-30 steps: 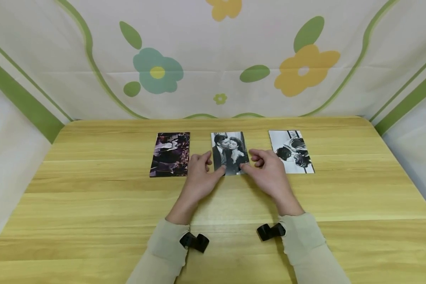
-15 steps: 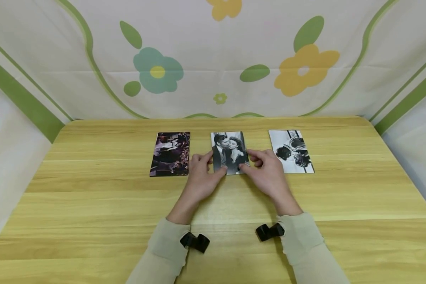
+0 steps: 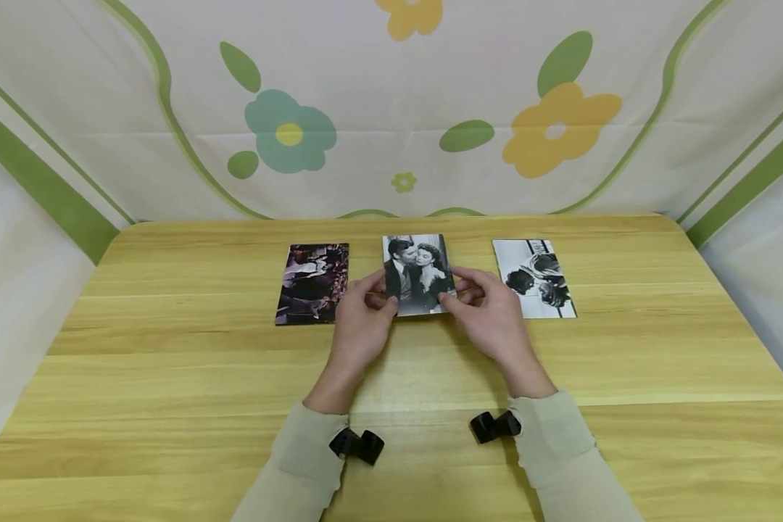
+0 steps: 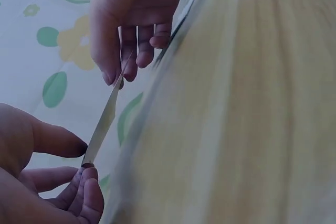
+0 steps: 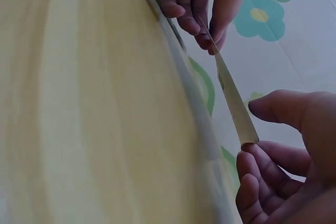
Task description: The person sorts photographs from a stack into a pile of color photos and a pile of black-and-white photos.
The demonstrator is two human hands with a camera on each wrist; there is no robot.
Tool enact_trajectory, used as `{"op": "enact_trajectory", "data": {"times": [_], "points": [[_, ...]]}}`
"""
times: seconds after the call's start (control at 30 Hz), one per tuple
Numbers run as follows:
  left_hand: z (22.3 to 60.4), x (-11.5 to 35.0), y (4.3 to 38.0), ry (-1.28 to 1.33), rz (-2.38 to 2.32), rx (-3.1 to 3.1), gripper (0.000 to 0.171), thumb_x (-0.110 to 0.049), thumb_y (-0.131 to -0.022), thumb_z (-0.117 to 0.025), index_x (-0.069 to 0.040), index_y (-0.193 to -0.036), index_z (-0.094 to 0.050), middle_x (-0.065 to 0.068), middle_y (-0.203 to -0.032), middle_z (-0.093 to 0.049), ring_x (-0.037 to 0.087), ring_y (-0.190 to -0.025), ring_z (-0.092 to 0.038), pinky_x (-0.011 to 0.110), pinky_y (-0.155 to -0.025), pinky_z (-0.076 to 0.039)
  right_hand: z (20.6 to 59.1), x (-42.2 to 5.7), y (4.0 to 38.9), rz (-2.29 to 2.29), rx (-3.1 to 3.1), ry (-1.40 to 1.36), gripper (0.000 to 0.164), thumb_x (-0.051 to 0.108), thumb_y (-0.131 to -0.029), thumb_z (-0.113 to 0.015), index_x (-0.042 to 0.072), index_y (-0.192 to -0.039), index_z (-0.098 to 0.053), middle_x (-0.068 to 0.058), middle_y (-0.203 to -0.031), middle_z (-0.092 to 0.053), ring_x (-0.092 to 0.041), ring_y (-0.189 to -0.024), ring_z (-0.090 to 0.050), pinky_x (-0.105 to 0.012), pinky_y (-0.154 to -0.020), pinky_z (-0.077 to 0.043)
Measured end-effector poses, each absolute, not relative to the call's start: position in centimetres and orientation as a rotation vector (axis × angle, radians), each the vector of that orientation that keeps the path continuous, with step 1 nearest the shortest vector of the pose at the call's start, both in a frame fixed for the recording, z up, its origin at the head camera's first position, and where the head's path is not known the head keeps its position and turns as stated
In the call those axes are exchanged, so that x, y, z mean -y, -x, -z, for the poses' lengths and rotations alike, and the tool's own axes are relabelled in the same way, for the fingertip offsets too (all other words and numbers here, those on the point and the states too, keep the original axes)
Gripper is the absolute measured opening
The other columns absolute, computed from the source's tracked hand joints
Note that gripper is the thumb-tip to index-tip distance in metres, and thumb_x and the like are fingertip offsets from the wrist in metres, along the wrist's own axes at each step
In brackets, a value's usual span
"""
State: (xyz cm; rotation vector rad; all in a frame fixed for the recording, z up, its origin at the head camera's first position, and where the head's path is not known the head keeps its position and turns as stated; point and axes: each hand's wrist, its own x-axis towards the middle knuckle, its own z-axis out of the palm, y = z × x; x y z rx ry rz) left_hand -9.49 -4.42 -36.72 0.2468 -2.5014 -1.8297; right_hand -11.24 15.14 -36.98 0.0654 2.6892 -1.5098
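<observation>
A black-and-white photo card (image 3: pixel 420 270) of a couple is held up between both hands at the middle of the table. My left hand (image 3: pixel 360 322) pinches its left edge, thumb at the lower corner and fingers behind. On the opposite side, my right hand (image 3: pixel 491 313) grips the right edge with the thumb over the front. Seen edge-on in the left wrist view, the card (image 4: pixel 103 124) is lifted off the tabletop, its plain back showing. The right wrist view also shows the raised card (image 5: pixel 235 100) spanning the two hands.
A dark, purplish photo card (image 3: pixel 309 283) lies flat left of the hands, partly behind the left one. Another black-and-white card (image 3: pixel 540 279) lies on the right, its near-left corner behind the right hand. The wooden table (image 3: pixel 404 464) ends at a flower-print cloth backdrop (image 3: pixel 365 174).
The middle photo card lay on the table with both hands at its edges; now it is lifted and tilted slightly upward in their grip. The two side cards have not moved.
</observation>
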Motion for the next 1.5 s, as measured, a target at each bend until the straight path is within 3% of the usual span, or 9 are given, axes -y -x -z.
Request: {"op": "enact_trajectory", "data": {"times": [0.27, 0.43, 0.6, 0.83, 1.07, 1.23, 1.5], "points": [[34.8, 5.0, 9.2, -0.244, 1.888, 2.410, 0.053, 0.001, -0.096, -0.072, -0.004, -0.147, -0.064, 0.017, -0.124, -0.068, 0.030, -0.109, -0.069, 0.038, -0.093, -0.059, 35.6, -15.0, 10.8, 1.677, -2.676, -0.042, 0.046, 0.017, -0.099, -0.077, 0.015, -0.144, -0.069, -0.009, -0.122, -0.070, -0.019, -0.106, -0.063, -0.017, -0.086, -0.055], [34.2, 5.0, 9.1, -0.255, 1.921, 2.391, 0.052, 0.000, -0.096, -0.072, -0.006, -0.147, -0.065, 0.016, -0.125, -0.069, 0.030, -0.110, -0.069, 0.032, -0.090, -0.056, 35.1, -15.0, 10.6, 1.723, -2.665, -0.041, 0.045, 0.016, -0.099, -0.076, 0.015, -0.144, -0.069, -0.010, -0.122, -0.070, -0.019, -0.106, -0.063, -0.016, -0.086, -0.054], [34.5, 4.1, 9.5, -0.219, 1.912, 2.409, 0.052, 0.001, -0.094, -0.073, -0.003, -0.146, -0.065, 0.018, -0.124, -0.068, 0.030, -0.109, -0.069, 0.036, -0.092, -0.059, 34.9, -15.7, 10.7, 1.700, -2.727, -0.101, 0.041, 0.017, -0.098, -0.077, 0.015, -0.138, -0.073, -0.010, -0.119, -0.073, -0.017, -0.103, -0.065, -0.016, -0.082, -0.054], [34.4, 0.4, 10.9, -0.127, 1.903, 2.474, 0.055, 0.001, -0.093, -0.073, 0.001, -0.146, -0.063, 0.015, -0.125, -0.066, 0.025, -0.108, -0.065, 0.035, -0.089, -0.060, 35.0, -18.2, 11.1, 1.685, -2.800, -0.365, 0.031, 0.026, -0.099, -0.077, 0.019, -0.129, -0.079, 0.001, -0.109, -0.072, -0.010, -0.098, -0.064, -0.019, -0.078, -0.051], [34.7, -4.5, 12.0, -0.023, 1.833, 2.543, 0.053, -0.003, -0.094, -0.074, 0.002, -0.146, -0.063, 0.013, -0.121, -0.066, 0.020, -0.101, -0.064, 0.026, -0.086, -0.057, 34.9, -22.1, 11.6, 1.731, -2.726, -0.635, 0.038, 0.031, -0.099, -0.078, 0.016, -0.134, -0.076, 0.016, -0.100, -0.066, -0.003, -0.098, -0.060, -0.016, -0.074, -0.052], [34.7, -7.8, 11.9, 0.048, 1.818, 2.605, 0.055, -0.006, -0.097, -0.075, -0.001, -0.149, -0.061, 0.009, -0.120, -0.065, 0.018, -0.099, -0.060, 0.022, -0.080, -0.051, 34.9, -25.0, 11.6, 1.780, -2.696, -0.838, 0.037, 0.030, -0.098, -0.078, 0.016, -0.132, -0.078, 0.019, -0.097, -0.065, -0.001, -0.094, -0.060, -0.014, -0.073, -0.050], [35.5, -10.0, 11.9, 0.097, 1.799, 2.665, 0.057, -0.003, -0.096, -0.075, 0.002, -0.150, -0.059, 0.008, -0.114, -0.063, 0.006, -0.082, -0.049, 0.017, -0.067, -0.045, 35.6, -26.8, 11.6, 1.663, -2.692, -0.979, 0.040, 0.030, -0.098, -0.076, 0.018, -0.136, -0.076, 0.020, -0.095, -0.063, 0.000, -0.091, -0.059, -0.016, -0.067, -0.049]]}}
